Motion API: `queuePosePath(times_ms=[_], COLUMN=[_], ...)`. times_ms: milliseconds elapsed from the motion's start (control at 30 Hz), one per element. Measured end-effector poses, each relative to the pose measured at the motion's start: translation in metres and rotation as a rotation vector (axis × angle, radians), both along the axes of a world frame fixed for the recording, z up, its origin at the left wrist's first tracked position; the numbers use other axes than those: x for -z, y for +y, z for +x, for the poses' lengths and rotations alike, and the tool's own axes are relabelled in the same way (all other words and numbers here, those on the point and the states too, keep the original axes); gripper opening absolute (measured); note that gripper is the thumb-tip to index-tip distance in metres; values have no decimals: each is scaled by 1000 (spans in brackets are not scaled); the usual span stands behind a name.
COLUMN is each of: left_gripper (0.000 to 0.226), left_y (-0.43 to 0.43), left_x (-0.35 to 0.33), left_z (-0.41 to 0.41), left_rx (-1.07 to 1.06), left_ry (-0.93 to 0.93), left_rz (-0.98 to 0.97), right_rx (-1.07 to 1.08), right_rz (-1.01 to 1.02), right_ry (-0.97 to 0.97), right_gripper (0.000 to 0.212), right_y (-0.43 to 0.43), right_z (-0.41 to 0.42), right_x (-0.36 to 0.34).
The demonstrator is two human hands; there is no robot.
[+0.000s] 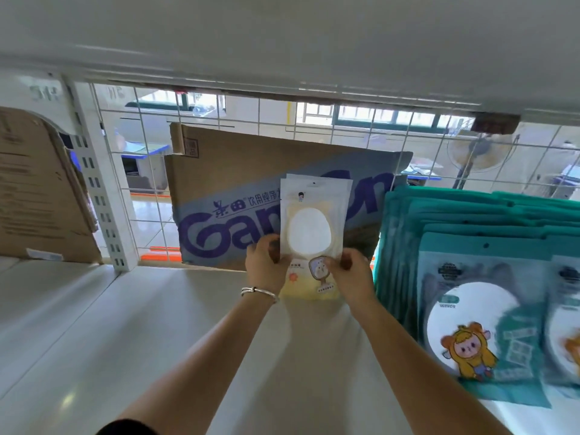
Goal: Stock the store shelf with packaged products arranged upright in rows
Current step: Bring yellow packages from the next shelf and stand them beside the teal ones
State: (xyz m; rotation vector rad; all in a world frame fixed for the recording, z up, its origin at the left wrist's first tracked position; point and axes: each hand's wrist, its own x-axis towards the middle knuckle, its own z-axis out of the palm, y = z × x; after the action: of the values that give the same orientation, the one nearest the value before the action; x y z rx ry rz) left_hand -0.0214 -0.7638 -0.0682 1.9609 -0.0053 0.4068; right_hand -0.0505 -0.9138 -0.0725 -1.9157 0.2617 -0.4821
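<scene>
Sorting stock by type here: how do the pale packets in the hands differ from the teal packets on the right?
The pale packets are white and yellow; the teal packets are blue-green. The left hand and right hand grip the pale packets by their sides; the teal packets stand in rows with no hand on them. Both show a rounded white window and a hang hole.

Behind a white wire grid lies a bright room with green-framed windows, a standing fan, glossy pale floor and what may be blue-edged tables.
</scene>
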Motion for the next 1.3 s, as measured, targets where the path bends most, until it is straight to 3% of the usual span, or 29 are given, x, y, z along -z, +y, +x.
queuePosePath(times_ms=[67, 167, 300, 400, 667, 1000, 1200, 1300], left_gripper=[38, 21, 25, 35, 37, 51, 60, 62], left_y=[2, 3, -2, -7, 1, 63, 122, 147], left_x=[11, 21, 14, 10, 28, 30, 13, 0], left_z=[1, -1, 1, 1, -6, -61, -96, -109], left_rx=[3, 79, 47, 41, 99, 290, 483, 574], left_ry=[14, -20, -138, -165, -102, 176, 267, 280], left_rz=[-1, 131, 154, 166, 13, 196, 467, 550], right_rx=[11, -28, -95, -71, -77, 57, -12, -56], right_rz=[24, 127, 75, 64, 68, 29, 41, -65], right_ry=[-23, 37, 69, 25, 65, 188, 283, 333], right_gripper=[32, 59, 20, 11, 26, 42, 35, 29], right_y=[-2, -7, -11, -9, -9, -5, 22, 33], right_z=[2, 4, 4, 4, 0, -41, -92, -117], right_x=[6, 15, 22, 20, 25, 30, 23, 19])
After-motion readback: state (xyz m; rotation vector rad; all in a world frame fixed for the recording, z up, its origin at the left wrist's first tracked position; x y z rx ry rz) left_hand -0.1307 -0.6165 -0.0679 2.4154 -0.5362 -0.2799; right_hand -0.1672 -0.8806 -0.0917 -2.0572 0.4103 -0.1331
